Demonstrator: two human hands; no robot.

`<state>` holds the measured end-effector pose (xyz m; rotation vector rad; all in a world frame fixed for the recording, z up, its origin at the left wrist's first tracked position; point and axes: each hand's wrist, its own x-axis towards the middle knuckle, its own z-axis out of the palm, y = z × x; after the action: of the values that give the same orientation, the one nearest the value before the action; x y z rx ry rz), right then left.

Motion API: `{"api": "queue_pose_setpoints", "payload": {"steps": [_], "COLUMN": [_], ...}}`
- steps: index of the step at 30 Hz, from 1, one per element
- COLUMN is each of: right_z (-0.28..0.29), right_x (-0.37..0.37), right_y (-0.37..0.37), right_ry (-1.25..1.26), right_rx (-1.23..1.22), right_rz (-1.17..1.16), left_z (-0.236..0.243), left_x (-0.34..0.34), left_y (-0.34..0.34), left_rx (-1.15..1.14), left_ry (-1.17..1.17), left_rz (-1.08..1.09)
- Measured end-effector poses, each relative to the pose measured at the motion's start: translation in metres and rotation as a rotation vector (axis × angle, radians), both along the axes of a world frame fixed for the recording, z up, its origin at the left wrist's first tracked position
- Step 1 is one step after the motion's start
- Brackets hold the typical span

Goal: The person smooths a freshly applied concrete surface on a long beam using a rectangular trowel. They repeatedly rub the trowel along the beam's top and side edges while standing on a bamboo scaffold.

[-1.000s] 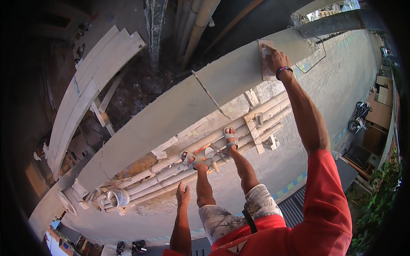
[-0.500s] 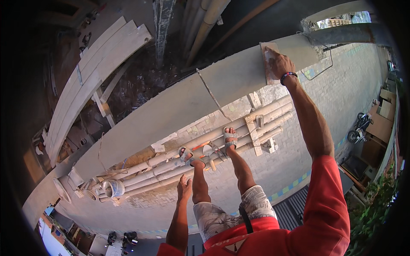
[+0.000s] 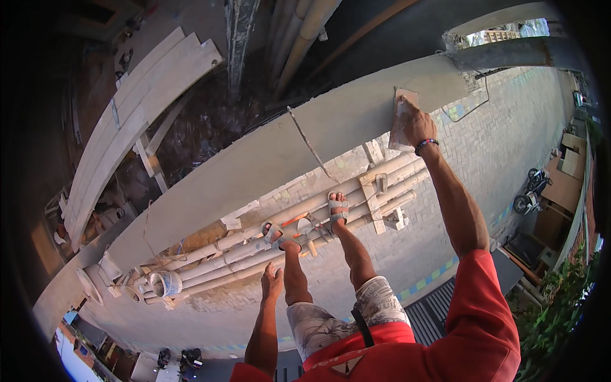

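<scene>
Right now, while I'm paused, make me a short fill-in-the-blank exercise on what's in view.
The right hand grips a flat float, while the left hand holds ____. The person's sleeves are coloured ____. In the picture, the bucket is near the ____ end of the long poles.

Missing words, in order: nothing; red; left.

Soft daylight outside, deep gloom at upper left
Even daylight lit the paving [image 3: 503, 134], while the covered space [image 3: 191, 130] sank into murky shadow; a patch [image 3: 69, 358] at lower left glared near white, straight edges bowed, and black corners framed the fisheye view
</scene>
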<state>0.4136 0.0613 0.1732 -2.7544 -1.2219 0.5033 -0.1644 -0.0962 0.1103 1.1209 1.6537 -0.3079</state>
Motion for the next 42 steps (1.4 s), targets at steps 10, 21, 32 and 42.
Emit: {"api": "queue_pose_setpoints", "payload": {"steps": [10,21,32,42], "right_z": [-0.015,-0.012,0.013,-0.014], "right_x": [0.074,-0.052,0.073,-0.023], "right_y": [0.023,0.044,-0.018,0.002], "right_ry": [-0.163,-0.053,-0.042,-0.093], "right_rx": [-0.012,0.043,-0.113,0.016], "right_rz": [-0.047,0.275,0.003,0.326], "left_z": [-0.001,0.017,0.121,0.064], "left_x": [0.003,0.068,0.311,0.4], "left_y": [-0.003,0.011,0.105,0.168], "left_rx": [0.058,0.117,0.668,0.816], "left_ry": [-0.093,-0.159,-0.54,0.014], "left_rz": [-0.056,-0.405,-0.772,-0.81]}}
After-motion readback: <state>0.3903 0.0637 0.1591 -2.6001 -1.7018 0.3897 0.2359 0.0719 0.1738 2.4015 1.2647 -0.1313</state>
